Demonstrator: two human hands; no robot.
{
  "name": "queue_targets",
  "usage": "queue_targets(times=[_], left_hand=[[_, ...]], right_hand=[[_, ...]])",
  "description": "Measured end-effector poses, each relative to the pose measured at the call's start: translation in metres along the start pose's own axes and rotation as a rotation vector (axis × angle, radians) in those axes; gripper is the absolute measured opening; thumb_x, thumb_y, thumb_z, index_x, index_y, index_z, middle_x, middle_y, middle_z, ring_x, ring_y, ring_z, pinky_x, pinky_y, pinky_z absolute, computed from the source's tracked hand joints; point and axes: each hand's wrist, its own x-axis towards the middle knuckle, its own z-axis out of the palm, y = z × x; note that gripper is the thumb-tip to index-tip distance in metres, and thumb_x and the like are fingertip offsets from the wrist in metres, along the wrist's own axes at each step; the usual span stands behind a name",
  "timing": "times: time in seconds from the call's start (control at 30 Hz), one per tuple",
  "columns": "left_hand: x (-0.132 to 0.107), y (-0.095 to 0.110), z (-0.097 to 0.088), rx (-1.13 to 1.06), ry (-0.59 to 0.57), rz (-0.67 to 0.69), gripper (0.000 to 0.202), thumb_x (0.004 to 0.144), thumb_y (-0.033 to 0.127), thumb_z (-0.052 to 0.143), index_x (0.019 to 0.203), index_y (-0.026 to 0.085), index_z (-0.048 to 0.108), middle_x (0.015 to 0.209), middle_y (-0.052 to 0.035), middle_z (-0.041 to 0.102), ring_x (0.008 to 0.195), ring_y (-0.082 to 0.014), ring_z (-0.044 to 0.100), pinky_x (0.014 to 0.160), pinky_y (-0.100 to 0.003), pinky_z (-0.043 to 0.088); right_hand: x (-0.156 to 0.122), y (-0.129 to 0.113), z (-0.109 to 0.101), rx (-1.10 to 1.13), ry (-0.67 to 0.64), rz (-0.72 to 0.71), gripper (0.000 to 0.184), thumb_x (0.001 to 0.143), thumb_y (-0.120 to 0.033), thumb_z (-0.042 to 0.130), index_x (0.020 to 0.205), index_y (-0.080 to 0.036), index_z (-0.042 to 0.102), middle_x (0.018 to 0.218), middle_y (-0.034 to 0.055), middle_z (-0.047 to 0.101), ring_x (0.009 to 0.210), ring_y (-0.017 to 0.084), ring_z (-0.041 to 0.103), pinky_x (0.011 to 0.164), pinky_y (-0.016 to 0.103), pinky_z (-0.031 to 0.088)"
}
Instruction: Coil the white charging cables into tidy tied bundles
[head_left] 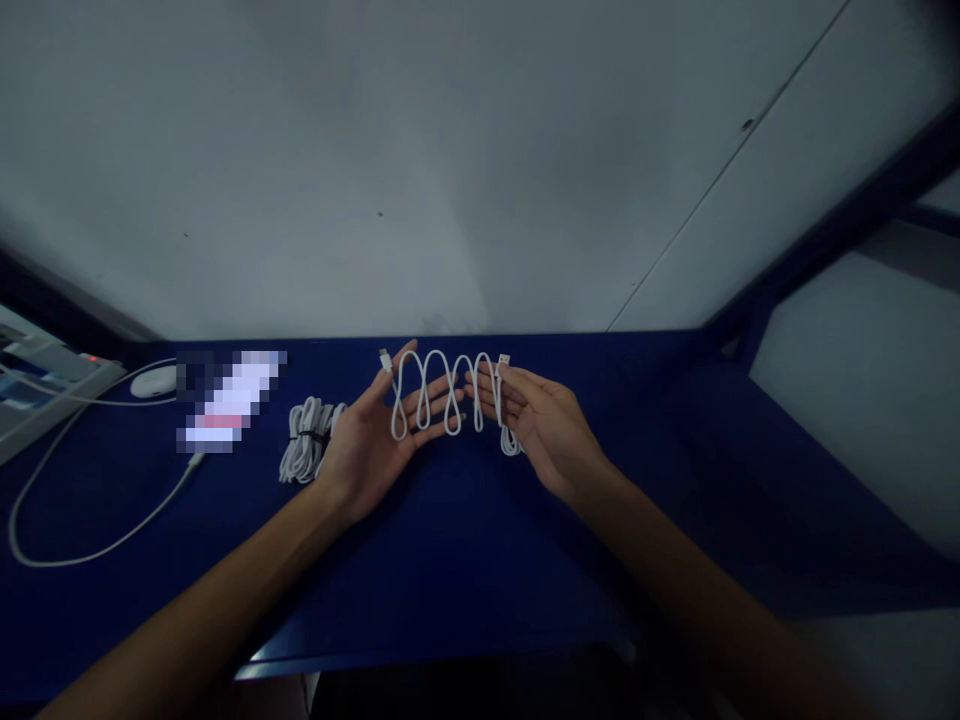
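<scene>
A white USB cable (pixel 451 395), bent into a row of wavy loops, stretches between my two hands above the blue table. My left hand (pixel 371 430) holds its left end, palm turned up and fingers extended behind the loops; a small plug (pixel 385 360) pokes up by the thumb. At the other end, my right hand (pixel 544 420) grips the cable near the flat USB-A plug (pixel 504 360), which points upward. Below the right fingers shows another coil of white cable (pixel 511 441), partly hidden. Beside my left hand lies a tied bundle of white cables (pixel 306 440) with a dark band.
A lit, pixelated phone (pixel 232 405) lies on the left with a white charging cord (pixel 112 548) attached. Near it are a white rounded object (pixel 154 381) and a pale box or rack (pixel 45 410). A grey-white wall (pixel 450 200) rises behind the blue table (pixel 465 580).
</scene>
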Motion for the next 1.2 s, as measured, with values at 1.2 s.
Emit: queue_targets(times=[1.2], left_hand=[[0.0006,0.0022,0.0022,0.033,0.052,-0.005,0.057,0.111,0.036,0.051,0.167,0.032,0.044,0.143,-0.0158,0.072,0.134,-0.0351,0.069,0.121,-0.062,0.045]], right_hand=[[0.0014,0.0021,-0.0004,-0.007,0.009,0.018,0.023,0.092,-0.043,0.083,0.105,-0.024,0.085,0.121,0.0102,0.083,0.123,0.03,0.075,0.112,0.046,0.057]])
